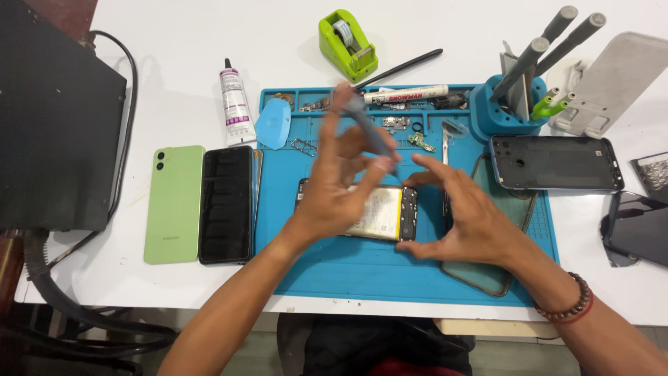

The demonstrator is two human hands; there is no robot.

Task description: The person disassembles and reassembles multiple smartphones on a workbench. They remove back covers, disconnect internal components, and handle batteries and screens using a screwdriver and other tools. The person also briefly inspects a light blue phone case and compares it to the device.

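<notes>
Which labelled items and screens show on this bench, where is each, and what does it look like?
Glue tube: left of the blue mat, upright, white with purple label.
Marker: mat's top tray, white, red print.
Battery: inside opened phone, between the hands, white and yellow label.
Dark phone: beside green phone, black screen, off.
Loose screen: right edge, dark.

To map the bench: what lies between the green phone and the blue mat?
In the head view, a black phone lies face up between the green phone and the blue mat.
</notes>
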